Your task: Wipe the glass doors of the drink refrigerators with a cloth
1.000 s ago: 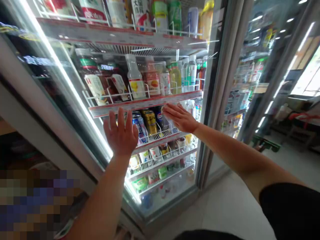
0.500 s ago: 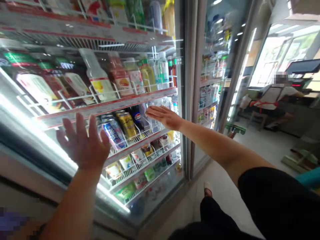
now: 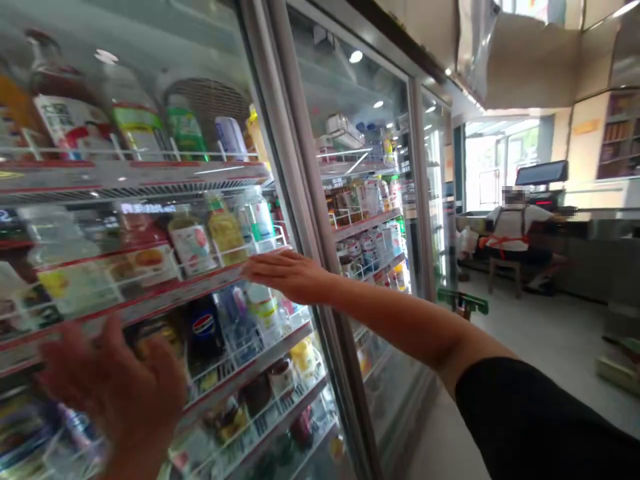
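The right hand point(image 3: 287, 275) is stretched flat with its fingers straight and close together, held up at the glass door point(image 3: 160, 27) beside the metal frame point(image 3: 313, 220). Its palm is turned away, so I cannot tell whether anything lies beneath it. The left hand point(image 3: 120, 390), blurred, is raised lower down in front of the same glass with its fingers spread, and no grasp can be seen; contact with the glass cannot be made out. The glass door fills the left half of the view, with drinks on shelves behind it.

On the upper shelf, a brown bottle point(image 3: 65, 103) wears a white label with dark Chinese characters, too blurred to read surely, above a red and blue design. A green bottle point(image 3: 185, 130) stands further right. Below, a clear bottle point(image 3: 75, 267) has a label with yellow fruit, and a pink bottle point(image 3: 150, 253) next to it shows an orange-coloured fruit. Just above the left hand's level, a dark bottle point(image 3: 204, 330) carries the round red, white and blue Pepsi logo. Glowing characters point(image 3: 147, 208) are mirrored in the glass, unreadable, and the print on the price strip point(image 3: 165, 295) is too small
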Available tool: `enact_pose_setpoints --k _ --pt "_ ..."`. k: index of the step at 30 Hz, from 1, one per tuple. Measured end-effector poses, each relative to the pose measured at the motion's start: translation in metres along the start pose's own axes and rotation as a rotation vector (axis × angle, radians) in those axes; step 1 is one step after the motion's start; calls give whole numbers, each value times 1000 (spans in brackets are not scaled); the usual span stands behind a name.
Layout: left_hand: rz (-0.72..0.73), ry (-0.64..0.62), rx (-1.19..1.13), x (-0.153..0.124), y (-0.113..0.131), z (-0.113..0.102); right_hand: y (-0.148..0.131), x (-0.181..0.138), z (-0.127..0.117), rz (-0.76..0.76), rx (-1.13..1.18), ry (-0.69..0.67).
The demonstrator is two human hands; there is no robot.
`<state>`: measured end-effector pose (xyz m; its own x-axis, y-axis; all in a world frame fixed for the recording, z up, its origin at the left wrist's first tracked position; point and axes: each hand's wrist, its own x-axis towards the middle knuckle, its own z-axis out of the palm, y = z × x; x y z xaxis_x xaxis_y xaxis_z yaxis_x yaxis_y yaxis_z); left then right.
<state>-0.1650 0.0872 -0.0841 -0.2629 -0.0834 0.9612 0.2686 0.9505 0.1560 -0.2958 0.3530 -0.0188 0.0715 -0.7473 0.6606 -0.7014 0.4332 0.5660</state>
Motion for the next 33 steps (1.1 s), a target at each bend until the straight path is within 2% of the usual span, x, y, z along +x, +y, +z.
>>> enact_pose_setpoints --k 2,4,6,8,11,13,14,16,18,20,22,25,28,30,33 --pt "26 116 53 3 50 43 30 -17 -11 54 -10 127" --pt "115 144 46 4 105 91 72 -43 -14 203 -2 257" --pt "204 145 43 7 158 143 121 -77 -4 339 22 333" --pt "287 132 82 17 203 195 168 -116 15 326 53 309" --pt "392 90 197 45 244 265 228 -174 44 46 89 199" --pt "404 75 281 66 253 300 264 -207 54 -2 107 235" --pt "389 72 320 75 253 314 282 -220 56 44 114 290" --pt "337 77 394 88 249 332 317 -240 57 197 129 425" --pt "293 80 460 93 244 341 345 -251 58 324 143 545" --pt "275 79 511 93 241 344 359 -255 60 392 164 606" --pt "268 72 540 91 241 345 355 -253 62 431 186 604" --pt "265 56 557 88 242 344 328 -245 63 364 193 525" --pt "263 48 551 88 241 343 309 -234 58 131 146 394" --pt "262 43 540 88 240 343 315 -224 52 53 109 352" --pt "272 38 520 87 239 342 346 -200 41 176 82 442"
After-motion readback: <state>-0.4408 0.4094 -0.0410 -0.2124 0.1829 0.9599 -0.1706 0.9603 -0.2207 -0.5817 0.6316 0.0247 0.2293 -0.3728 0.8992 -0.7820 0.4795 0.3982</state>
